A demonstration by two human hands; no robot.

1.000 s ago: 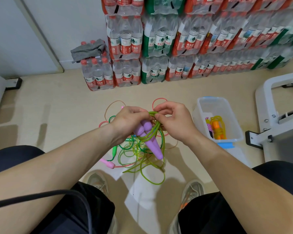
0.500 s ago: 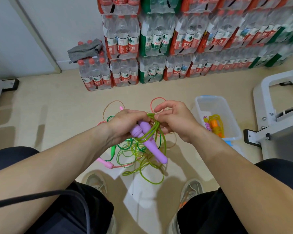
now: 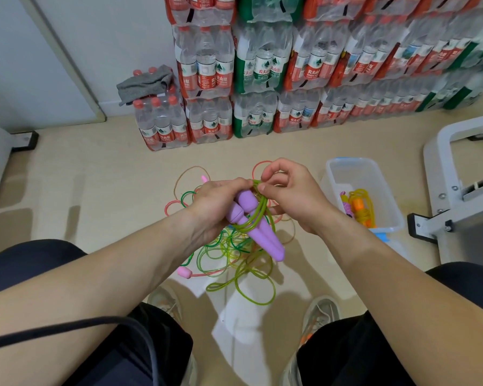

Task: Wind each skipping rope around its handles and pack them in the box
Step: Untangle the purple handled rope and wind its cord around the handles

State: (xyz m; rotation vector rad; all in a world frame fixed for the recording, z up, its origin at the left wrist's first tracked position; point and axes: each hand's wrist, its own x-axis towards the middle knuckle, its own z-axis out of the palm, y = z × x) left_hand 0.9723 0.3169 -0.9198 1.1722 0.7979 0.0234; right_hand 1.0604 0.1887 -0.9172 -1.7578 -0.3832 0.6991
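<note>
Left of the box [image 3: 354, 174], the left hand [image 3: 218, 201] grips both purple handles [image 3: 251, 221] as the right hand [image 3: 293, 196] pinches the green rope [image 3: 260, 210], mid-winding; another taut loop around them looks due next.

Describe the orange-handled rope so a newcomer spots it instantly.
Find the white metal frame at right; left of it sits a clear plastic box. Inside lies a yellow rope with orange handles, unlike the loose green and pink tangle outside.

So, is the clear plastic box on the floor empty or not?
Not empty: the clear plastic box holds a wound yellow rope with orange handles, plus a pink-purple bundle beside it.
</note>
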